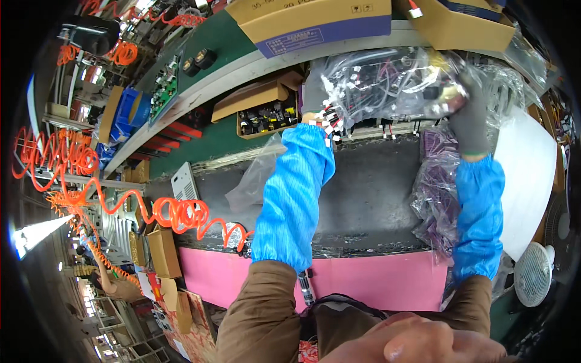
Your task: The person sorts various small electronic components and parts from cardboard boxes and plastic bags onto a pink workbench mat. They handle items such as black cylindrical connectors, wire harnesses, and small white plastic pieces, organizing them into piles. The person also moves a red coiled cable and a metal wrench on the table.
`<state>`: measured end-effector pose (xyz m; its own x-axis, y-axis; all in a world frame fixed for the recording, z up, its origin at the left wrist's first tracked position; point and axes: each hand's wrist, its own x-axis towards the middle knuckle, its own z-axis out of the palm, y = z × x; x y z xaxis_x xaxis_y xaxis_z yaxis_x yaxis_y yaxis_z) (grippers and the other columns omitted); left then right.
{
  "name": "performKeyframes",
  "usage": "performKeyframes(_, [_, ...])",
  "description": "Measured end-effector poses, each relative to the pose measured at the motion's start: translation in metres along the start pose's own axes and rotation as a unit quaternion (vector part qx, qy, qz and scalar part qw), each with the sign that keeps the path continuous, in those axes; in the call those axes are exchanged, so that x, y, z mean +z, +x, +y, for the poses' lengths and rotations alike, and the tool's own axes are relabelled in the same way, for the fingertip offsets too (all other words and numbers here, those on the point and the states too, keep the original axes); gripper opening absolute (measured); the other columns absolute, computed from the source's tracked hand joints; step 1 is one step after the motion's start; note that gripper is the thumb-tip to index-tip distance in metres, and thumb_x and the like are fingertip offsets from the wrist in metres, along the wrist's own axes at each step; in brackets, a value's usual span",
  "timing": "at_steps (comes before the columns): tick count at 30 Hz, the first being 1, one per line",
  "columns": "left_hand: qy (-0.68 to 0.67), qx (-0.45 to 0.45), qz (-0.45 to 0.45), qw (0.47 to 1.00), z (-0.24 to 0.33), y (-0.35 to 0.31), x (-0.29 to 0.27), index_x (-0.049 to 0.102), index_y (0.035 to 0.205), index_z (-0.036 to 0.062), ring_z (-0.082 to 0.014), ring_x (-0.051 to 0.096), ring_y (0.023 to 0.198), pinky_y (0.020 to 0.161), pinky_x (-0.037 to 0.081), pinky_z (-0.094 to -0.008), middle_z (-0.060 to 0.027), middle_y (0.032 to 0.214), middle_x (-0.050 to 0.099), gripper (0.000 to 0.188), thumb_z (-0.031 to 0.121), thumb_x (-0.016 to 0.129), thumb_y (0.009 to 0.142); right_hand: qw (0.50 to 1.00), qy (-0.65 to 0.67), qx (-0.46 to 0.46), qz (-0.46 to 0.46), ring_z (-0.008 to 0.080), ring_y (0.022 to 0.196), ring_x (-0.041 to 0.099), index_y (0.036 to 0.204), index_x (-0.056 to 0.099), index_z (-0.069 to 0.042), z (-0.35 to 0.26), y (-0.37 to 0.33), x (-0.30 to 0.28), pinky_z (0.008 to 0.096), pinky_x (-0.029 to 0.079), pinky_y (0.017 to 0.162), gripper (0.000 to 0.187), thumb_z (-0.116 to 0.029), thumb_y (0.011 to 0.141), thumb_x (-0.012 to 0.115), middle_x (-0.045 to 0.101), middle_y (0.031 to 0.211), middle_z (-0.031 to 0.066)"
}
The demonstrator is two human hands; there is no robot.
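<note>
A clear plastic bag [387, 85] of cables with white connectors lies at the far side of the bench, between my hands. My left hand [313, 91], in a grey glove, reaches to the bag's left end. White plug connectors [330, 124] hang over my wrist, and the fingers are hidden behind the bag and wires. At the right end is my right hand [471, 115], also grey-gloved. Its fingers are smeared by motion against the plastic, so their grip does not show. Blue sleeve covers reach up both forearms.
A carton of black and yellow parts [266, 118] sits left of the bag. Purple items in clear plastic [439, 181] lie by my right forearm. Cardboard boxes [315, 27] stand on the upper shelf. An orange coiled hose [175, 215] stretches across the left; a white fan [534, 275] stands right.
</note>
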<state>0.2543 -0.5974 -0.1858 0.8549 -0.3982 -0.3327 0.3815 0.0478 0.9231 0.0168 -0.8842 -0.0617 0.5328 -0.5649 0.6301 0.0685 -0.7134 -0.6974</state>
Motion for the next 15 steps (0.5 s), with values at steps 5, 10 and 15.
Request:
performKeyframes(5, [0.025, -0.047, -0.02, 0.998, -0.03, -0.018, -0.002, 0.058, 0.086, 0.0047, -0.0275, 0.064, 0.07, 0.059, 0.053, -0.0394, -0.0155, 0.087, 0.066, 0.044, 0.044, 0.075, 0.076, 0.977, 0.152, 0.148, -0.021, 0.0209, 0.109, 0.06, 0.13, 0.049, 0.001, -0.054, -0.084, -0.014, 0.033, 0.05, 0.093, 0.046, 0.011, 0.086, 0.056, 0.06, 0.119, 0.0128])
performKeyframes(10, [0.035, -0.066, -0.077, 0.994, -0.032, -0.071, 0.006, 0.059, 0.088, 0.0045, -0.0277, 0.064, 0.07, 0.059, 0.053, -0.0397, -0.0154, 0.088, 0.066, 0.047, 0.046, 0.075, 0.076, 0.969, 0.104, 0.207, -0.083, 0.0172, 0.098, 0.06, 0.129, 0.049, 0.003, -0.102, -0.124, -0.028, 0.0299, 0.049, 0.086, 0.034, -0.014, 0.101, 0.054, 0.061, 0.11, 0.0106])
performKeyframes(15, [0.027, -0.066, -0.135, 0.988, -0.015, -0.13, 0.009, 0.06, 0.09, 0.0042, -0.0279, 0.065, 0.07, 0.06, 0.053, -0.04, -0.0154, 0.089, 0.066, 0.049, 0.048, 0.076, 0.075, 0.827, 0.438, 0.335, -0.11, 0.0152, 0.095, 0.06, 0.126, 0.051, 0.002, -0.133, -0.087, -0.028, 0.0293, 0.05, 0.083, 0.049, -0.034, 0.094, 0.06, 0.062, 0.108, 0.0081])
